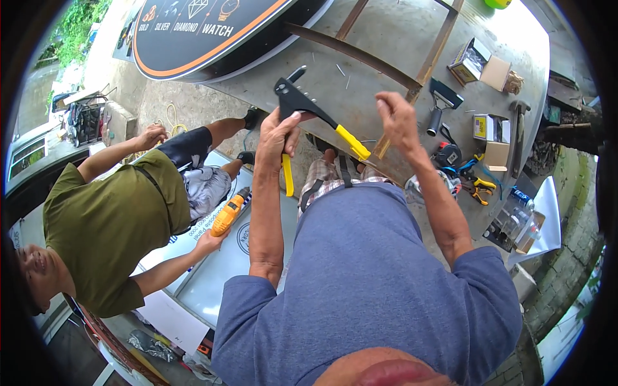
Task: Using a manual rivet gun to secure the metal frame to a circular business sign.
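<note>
My left hand (278,135) grips a hand riveter (291,94) with a black head and two yellow-sleeved handles, held raised at the edge of the grey metal table (380,51). One handle hangs below my fist, the other slants down to the right. My right hand (396,119) is raised right of the tool, fingers loosely bent and apart, holding nothing. Behind it lies a rusty steel frame (360,61). A few thin pins (341,71) lie scattered on the tabletop.
A large oval black sign (199,51) lies at the table's top left. Right are small boxes (490,135), a roller-like tool (441,96), hammer (518,112), tape measure (445,154) and pliers (483,186). A co-worker (116,219) at left holds an orange drill (228,212) over pale panels.
</note>
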Motion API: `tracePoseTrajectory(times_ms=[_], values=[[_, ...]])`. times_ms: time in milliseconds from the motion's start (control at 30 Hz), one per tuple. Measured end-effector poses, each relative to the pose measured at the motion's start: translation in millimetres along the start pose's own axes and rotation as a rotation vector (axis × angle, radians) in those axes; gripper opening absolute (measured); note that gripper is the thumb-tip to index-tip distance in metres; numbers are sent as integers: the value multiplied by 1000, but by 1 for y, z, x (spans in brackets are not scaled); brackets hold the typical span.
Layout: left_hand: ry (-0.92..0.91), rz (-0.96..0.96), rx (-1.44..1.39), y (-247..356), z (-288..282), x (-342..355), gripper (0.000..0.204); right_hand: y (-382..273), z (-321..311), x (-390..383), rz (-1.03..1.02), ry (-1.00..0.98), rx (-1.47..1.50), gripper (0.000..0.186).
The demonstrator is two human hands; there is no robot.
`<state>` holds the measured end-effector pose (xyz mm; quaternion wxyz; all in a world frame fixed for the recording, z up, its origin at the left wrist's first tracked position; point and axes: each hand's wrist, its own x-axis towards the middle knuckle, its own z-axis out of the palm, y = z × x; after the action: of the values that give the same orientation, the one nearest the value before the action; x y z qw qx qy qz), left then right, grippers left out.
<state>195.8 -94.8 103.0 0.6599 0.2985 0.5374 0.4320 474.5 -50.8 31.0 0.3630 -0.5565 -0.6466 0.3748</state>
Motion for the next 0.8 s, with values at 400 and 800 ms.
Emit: tracePoseTrajectory(times_ms=[400,800], values=[[239,155,-362,-65,14,-14,27,85,67,59,95,-405,-1039,62],[217,52,-314,-83,43,11,31,59,33,39,-346,-236,-493,48]])
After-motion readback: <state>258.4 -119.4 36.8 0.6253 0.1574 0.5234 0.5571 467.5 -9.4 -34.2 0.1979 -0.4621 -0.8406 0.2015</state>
